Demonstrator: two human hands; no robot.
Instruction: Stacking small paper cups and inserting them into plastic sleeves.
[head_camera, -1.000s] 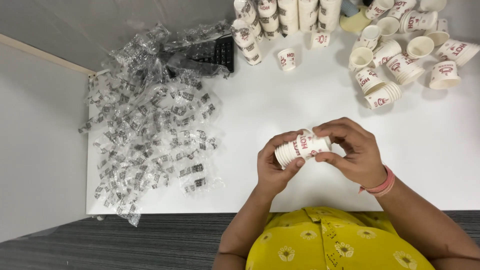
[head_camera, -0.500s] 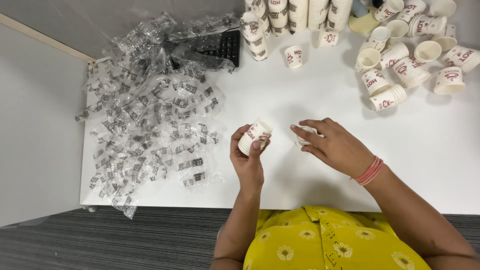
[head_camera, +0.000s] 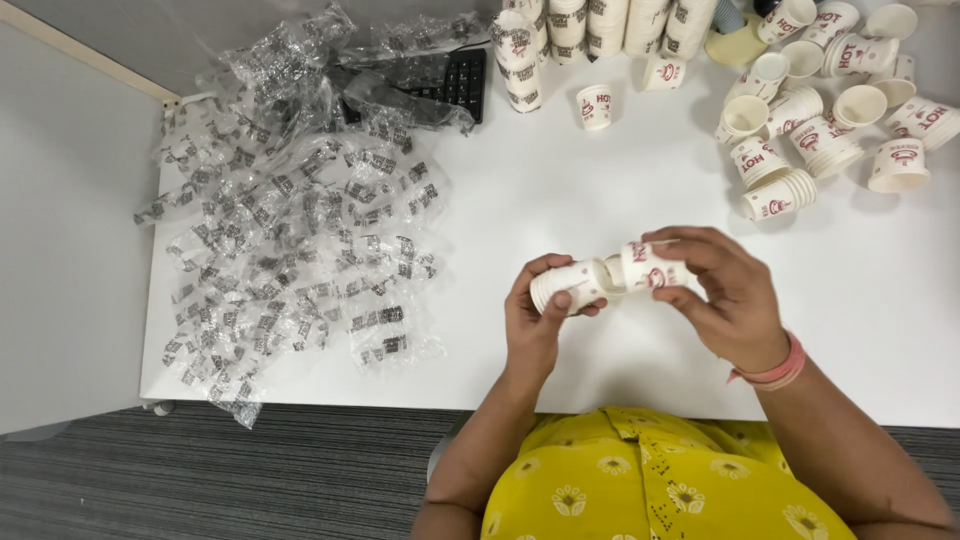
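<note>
Cups meet mouth to base above the near middle of the white table (head_camera: 560, 170): a small paper cup (head_camera: 568, 285) lies on its side in the left hand (head_camera: 535, 315), fingers curled round its wall and thumb over the top, so its open end faces right. The right hand (head_camera: 725, 300) pinches a second paper cup (head_camera: 652, 268) between thumb and fingertips, also sideways, its narrow base pointed at that open mouth and seemingly just inside it; the matched tilt lines the two up for nesting. Both hands are closed on their cups, held clear of the tabletop.

Far right lies a loose cluster of cups (head_camera: 810, 120), some upright, some tipped, a few already nested in short stacks. Tall stacked columns of cups (head_camera: 590, 25) stand along the far edge, with a lone cup (head_camera: 594, 105) just in front. To the left, crumpled clear plastic wrappers (head_camera: 290, 240) sprawl across the table, partly covering a black keyboard (head_camera: 455, 85).
</note>
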